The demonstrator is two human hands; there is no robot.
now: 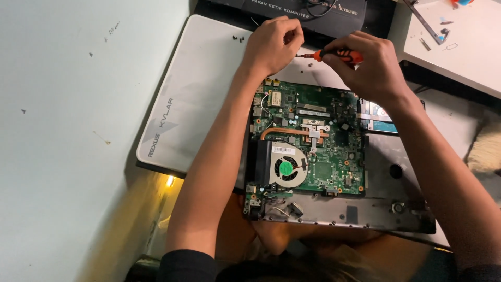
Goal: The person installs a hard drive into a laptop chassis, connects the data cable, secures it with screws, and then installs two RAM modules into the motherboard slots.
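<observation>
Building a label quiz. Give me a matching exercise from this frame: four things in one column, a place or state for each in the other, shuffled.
Things:
1. screwdriver
2. cooling fan
3. loose screws
4. copper heat pipe

Places or states:
A. lying on the white mat, left of the left hand
B. near-left part of the green board
C. held in the right hand
D. running across the board's middle

Pairs: 1-C, 2-B, 3-A, 4-D
</observation>
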